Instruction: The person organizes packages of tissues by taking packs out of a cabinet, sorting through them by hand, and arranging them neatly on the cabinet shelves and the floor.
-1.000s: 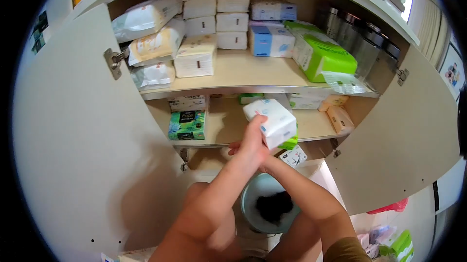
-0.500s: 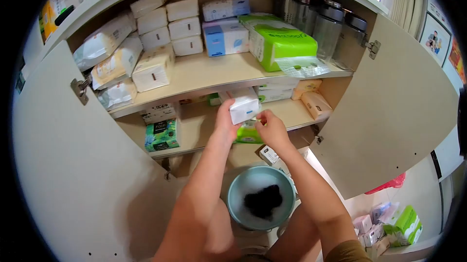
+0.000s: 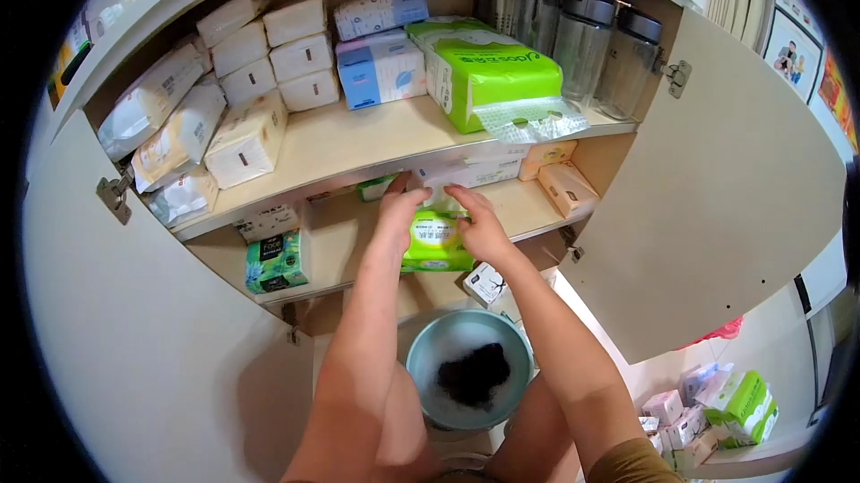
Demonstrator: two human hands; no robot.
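My left hand (image 3: 400,207) and my right hand (image 3: 479,225) reach into the middle shelf from either side of a white tissue pack (image 3: 438,194). Both hands are closed on its sides, thumbs on the near face; part of the pack is hidden by them. Right below it, at the shelf's front edge, lies a bright green pack (image 3: 437,237). Behind my right hand stand white packs (image 3: 493,168), with orange boxes (image 3: 568,190) farther right. A green floral box (image 3: 277,262) sits at the left of this shelf.
The upper shelf (image 3: 358,138) holds stacked white packs (image 3: 301,53), a large green pack (image 3: 488,71) and glass bottles (image 3: 587,44). Cabinet doors stand open on both sides. Between my knees is a blue basin (image 3: 421,357) with something black inside. More packs (image 3: 743,407) lie at lower right.
The white pack has moved down and deeper into the middle shelf. My right hand has come from beside it onto its right side. The view has shifted to the right.
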